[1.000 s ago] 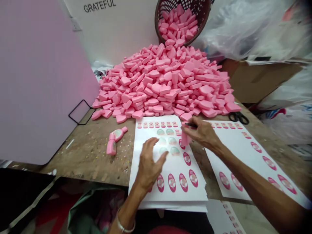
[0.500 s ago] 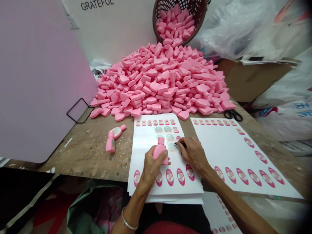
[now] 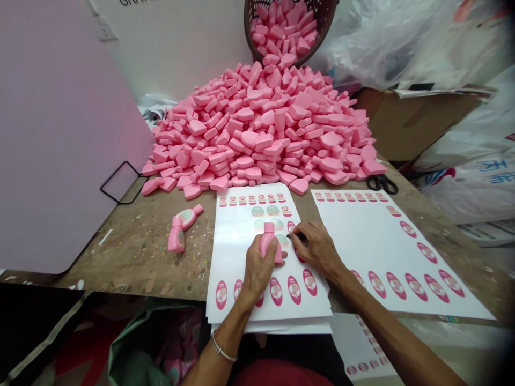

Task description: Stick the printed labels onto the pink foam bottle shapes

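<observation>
Pink plastic bottles form a large heap [image 3: 265, 123] at the back of the wooden table [image 3: 153, 241], spilling from a tipped brown basket [image 3: 251, 37]. A lilac board [image 3: 60, 134] stands at the left. Two white sticker sheets lie at the near edge: the left sheet [image 3: 241, 236] under both hands, the right sheet [image 3: 362, 236] beside it, mostly peeled. Scissors [image 3: 382, 184] lie behind the right sheet. Two labelled bottles [image 3: 181, 228] lie on the table left of the sheets.

Change since one second ago: the pink bottle [image 3: 270, 244] was in the right hand, and the left hand lay flat on the sheet. The left hand [image 3: 259, 268] now has its fingers wrapped round the bottle, cap pointing away, body resting on the left sheet. The right hand [image 3: 317, 249] has moved to the oval stickers [image 3: 277, 224] just beside the bottle, fingertips pinched on a thin dark tool [image 3: 298, 236] that touches the sheet. The handover appears complete.

Bottle appearance: small, flat, matte pink, rounded shoulders, short neck; the visible face is bare, with no label
</observation>
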A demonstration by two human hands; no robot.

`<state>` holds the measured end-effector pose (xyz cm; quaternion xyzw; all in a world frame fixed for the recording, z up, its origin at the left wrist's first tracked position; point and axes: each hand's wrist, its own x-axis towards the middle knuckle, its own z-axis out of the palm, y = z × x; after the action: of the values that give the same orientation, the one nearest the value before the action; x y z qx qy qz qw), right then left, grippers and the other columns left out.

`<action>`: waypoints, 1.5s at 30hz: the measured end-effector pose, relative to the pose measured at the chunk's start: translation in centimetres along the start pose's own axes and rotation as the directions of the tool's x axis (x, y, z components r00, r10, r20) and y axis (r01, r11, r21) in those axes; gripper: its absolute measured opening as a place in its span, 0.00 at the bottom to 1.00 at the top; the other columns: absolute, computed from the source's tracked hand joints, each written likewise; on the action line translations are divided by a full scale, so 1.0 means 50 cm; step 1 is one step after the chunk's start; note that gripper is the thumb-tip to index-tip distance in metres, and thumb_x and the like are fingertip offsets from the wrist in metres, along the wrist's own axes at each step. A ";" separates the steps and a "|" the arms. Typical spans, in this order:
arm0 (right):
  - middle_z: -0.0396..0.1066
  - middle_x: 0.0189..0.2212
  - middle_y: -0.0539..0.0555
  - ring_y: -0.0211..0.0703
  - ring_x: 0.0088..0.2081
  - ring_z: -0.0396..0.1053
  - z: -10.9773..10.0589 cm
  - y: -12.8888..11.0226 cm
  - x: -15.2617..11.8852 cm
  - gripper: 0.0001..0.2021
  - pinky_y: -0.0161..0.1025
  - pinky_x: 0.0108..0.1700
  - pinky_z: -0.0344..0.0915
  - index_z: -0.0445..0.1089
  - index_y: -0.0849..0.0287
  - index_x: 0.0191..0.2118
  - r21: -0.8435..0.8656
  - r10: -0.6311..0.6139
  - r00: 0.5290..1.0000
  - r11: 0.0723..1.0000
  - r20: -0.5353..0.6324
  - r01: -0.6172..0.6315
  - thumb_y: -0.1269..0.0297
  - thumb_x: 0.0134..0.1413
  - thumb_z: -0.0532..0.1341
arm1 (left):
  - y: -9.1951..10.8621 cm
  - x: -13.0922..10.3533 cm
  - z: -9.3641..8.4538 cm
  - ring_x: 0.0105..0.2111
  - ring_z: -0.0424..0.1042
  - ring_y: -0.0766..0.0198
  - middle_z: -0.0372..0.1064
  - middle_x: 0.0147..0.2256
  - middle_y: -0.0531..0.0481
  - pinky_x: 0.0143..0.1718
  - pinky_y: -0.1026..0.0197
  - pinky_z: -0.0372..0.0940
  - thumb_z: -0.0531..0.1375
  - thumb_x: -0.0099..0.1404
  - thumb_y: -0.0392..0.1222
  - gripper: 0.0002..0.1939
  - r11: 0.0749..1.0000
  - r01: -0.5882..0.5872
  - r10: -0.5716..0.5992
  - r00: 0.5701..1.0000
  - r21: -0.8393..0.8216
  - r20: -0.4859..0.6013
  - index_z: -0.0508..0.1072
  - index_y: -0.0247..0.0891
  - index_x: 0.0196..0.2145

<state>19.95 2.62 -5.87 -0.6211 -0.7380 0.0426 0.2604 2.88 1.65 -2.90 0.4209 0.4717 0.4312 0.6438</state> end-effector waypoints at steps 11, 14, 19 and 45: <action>0.68 0.26 0.51 0.40 0.28 0.64 -0.033 -0.031 0.001 0.13 0.38 0.31 0.61 0.65 0.57 0.29 0.442 0.284 0.957 0.868 -0.064 -0.228 0.52 0.50 0.62 | -0.004 0.001 -0.010 0.25 0.75 0.62 0.69 0.29 0.50 0.28 0.60 0.72 0.56 0.61 0.58 0.22 0.997 -0.002 -0.003 0.998 -0.077 -0.061 0.67 0.34 0.41; 0.66 0.23 0.49 0.36 0.24 0.62 -0.068 -0.052 0.006 0.15 0.34 0.26 0.59 0.66 0.58 0.28 0.592 0.436 0.900 0.723 0.007 -0.355 0.51 0.50 0.63 | -0.003 -0.003 -0.015 0.29 0.75 0.60 0.70 0.30 0.46 0.31 0.57 0.73 0.54 0.61 0.62 0.27 0.974 0.014 -0.031 0.997 -0.226 -0.074 0.69 0.32 0.41; 0.70 0.24 0.49 0.38 0.25 0.66 -0.080 -0.106 0.004 0.16 0.35 0.27 0.62 0.75 0.57 0.39 0.575 0.327 0.941 0.754 0.093 -0.318 0.51 0.50 0.62 | 0.021 -0.021 -0.012 0.36 0.74 0.56 0.73 0.38 0.40 0.34 0.55 0.74 0.51 0.62 0.64 0.31 0.892 0.053 -0.084 0.995 -0.449 -0.049 0.72 0.30 0.42; 0.76 0.30 0.51 0.41 0.30 0.70 -0.068 -0.155 0.017 0.09 0.38 0.33 0.66 0.76 0.55 0.33 0.521 0.168 0.986 0.840 0.016 -0.152 0.57 0.53 0.61 | 0.048 -0.035 -0.029 0.34 0.75 0.58 0.74 0.34 0.43 0.35 0.55 0.73 0.47 0.66 0.60 0.28 0.901 0.078 -0.070 0.997 -0.426 0.033 0.71 0.32 0.43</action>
<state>14.42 0.78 0.36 -0.5875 -0.6405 0.2527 0.4252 0.78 0.83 -0.49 0.2550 0.3759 0.4956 0.7402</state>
